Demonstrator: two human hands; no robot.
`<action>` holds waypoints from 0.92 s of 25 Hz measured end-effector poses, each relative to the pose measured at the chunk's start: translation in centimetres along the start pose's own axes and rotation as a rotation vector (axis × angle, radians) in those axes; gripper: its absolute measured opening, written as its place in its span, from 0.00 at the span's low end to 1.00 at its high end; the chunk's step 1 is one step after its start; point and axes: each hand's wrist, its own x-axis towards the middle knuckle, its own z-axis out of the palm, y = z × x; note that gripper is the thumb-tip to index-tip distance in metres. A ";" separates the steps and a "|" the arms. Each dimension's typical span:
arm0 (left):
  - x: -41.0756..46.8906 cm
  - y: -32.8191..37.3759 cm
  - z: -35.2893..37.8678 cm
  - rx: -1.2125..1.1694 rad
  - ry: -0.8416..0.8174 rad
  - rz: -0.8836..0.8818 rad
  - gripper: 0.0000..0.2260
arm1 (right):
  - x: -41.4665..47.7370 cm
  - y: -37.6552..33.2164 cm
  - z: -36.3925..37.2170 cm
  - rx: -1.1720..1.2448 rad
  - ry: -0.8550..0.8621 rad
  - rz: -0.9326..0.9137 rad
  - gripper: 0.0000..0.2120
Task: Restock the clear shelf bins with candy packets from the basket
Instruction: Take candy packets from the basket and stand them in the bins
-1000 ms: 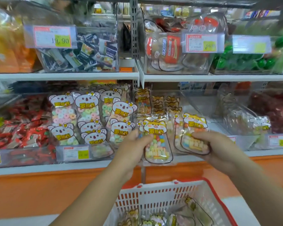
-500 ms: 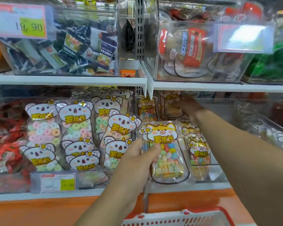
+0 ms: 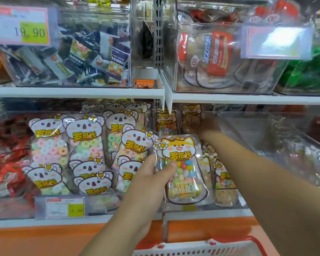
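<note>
Basket: only the red rim and white slotted plastic wall of the basket [image 3: 201, 246] are seen, at the bottom edge just below the shelf front. It is probably kept there for short reaches. Its contents are hidden.
Left hand: the left hand [image 3: 151, 180] is raised in front of the lower shelf. The thumb is pressed on the face of a fox-face candy packet [image 3: 183, 163], and the fingers are curled behind it.
Held packet: a glossy, crinkly clear pouch with a printed orange animal head, filled with small pastel pellets. It is held upright and facing outward, apparently kept ready as the next one to go in.
Right hand: the right hand [image 3: 207, 124] is stretched deep under the upper shelf, at the rear fox-face packets [image 3: 191, 115]. It is blurred, so it cannot be told whether the fingers are spread or closed.
Clear bin: the rigid transparent wall of the clear bin [image 3: 231, 126] is seen beside the right forearm. Packets are stood in rows from front to back, so filling from the rear is the likely aim.
Neighbouring stock: koala-face packets [image 3: 83, 133] of pastel candy rings are leaned in overlapping rows, faces outward, above a price tag [image 3: 65, 207].
Upper shelf: the white upper shelf [image 3: 81, 91] carries more clear bins of loose wrapped sweets.
</note>
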 end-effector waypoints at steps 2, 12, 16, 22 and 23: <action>-0.1 0.1 0.0 0.010 0.002 -0.011 0.07 | -2.7 -0.3 -2.6 0.049 0.077 -0.043 0.23; -0.5 0.3 2.0 0.064 -0.099 -0.017 0.11 | -21.8 -0.7 -10.6 0.857 -0.608 -0.040 0.09; -0.6 1.2 1.9 0.094 -0.150 0.036 0.20 | -16.5 0.8 -10.8 0.913 -0.264 0.083 0.07; 4.9 4.1 5.5 0.761 -0.113 0.370 0.21 | -6.5 2.1 -12.3 0.601 0.019 0.102 0.15; 7.8 4.6 6.9 0.934 -0.073 0.415 0.22 | -5.1 2.2 -12.2 0.551 -0.019 0.094 0.17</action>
